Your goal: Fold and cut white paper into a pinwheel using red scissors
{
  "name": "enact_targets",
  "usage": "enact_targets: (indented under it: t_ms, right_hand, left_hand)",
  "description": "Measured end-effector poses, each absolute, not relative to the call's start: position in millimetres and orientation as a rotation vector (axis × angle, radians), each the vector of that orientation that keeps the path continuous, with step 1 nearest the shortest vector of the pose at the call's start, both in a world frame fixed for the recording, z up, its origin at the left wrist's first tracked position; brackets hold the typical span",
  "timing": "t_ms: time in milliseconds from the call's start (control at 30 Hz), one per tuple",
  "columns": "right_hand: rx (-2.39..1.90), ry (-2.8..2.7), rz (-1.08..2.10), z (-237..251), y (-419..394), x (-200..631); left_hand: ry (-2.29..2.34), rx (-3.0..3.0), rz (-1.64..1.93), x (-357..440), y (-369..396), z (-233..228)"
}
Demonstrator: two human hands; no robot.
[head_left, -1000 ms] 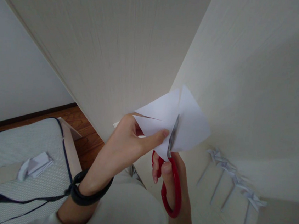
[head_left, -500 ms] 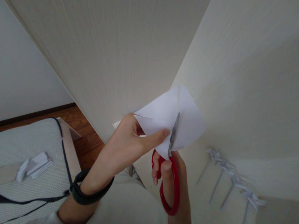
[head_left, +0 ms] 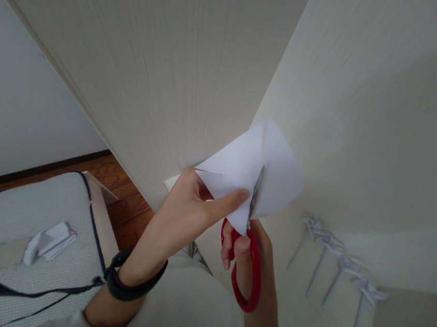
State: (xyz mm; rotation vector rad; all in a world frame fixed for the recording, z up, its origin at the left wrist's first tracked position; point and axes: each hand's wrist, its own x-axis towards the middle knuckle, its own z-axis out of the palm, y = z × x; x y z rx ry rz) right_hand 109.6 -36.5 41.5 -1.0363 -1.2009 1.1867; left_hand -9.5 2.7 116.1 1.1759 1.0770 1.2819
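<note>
I am pinching a white paper sheet [head_left: 241, 171] between the thumb and fingers of my left hand [head_left: 186, 212], holding it up at the middle of the view. At about five o'clock from that hand, my right hand [head_left: 250, 255] is gripping the red scissors [head_left: 248, 270], fingers curled through the loops. The blade is pointing toward twelve o'clock, lying against the sheet. At four o'clock, folded paper pinwheels [head_left: 334, 248] are lying in a row.

No readable text, labels, brands, numbers, signs anywhere.
</note>
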Motion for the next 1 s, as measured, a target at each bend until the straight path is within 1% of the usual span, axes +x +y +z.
enact_targets:
  t_ms: [300,467,567,700,900,1000]
  right_hand:
    - [-0.959,-1.204,1.252,40.0,-43.8,105.6]
    - [-1.046,-1.243,1.332,20.5,-53.0,114.4]
    - [-1.126,-1.238,1.291,7.4,-50.9,126.3]
    - [-1.101,-1.152,1.124,6.7,-36.5,144.0]
    - [-0.965,-1.035,0.926,35.8,-16.1,160.0]
    - [-0.874,-1.006,0.888,48.3,-12.8,160.7]
  left_hand:
    - [1.049,1.139,1.439,-8.3,-0.6,114.8]
    - [1.023,1.118,1.589,-12.5,5.8,113.7]
    - [1.022,1.104,1.673,-16.1,9.6,112.0]
    - [1.05,1.089,1.598,-18.6,10.2,108.7]
    - [0.931,1.193,1.261,-22.4,9.7,108.4]
    - [0.912,1.226,1.215,-23.9,10.8,110.7]
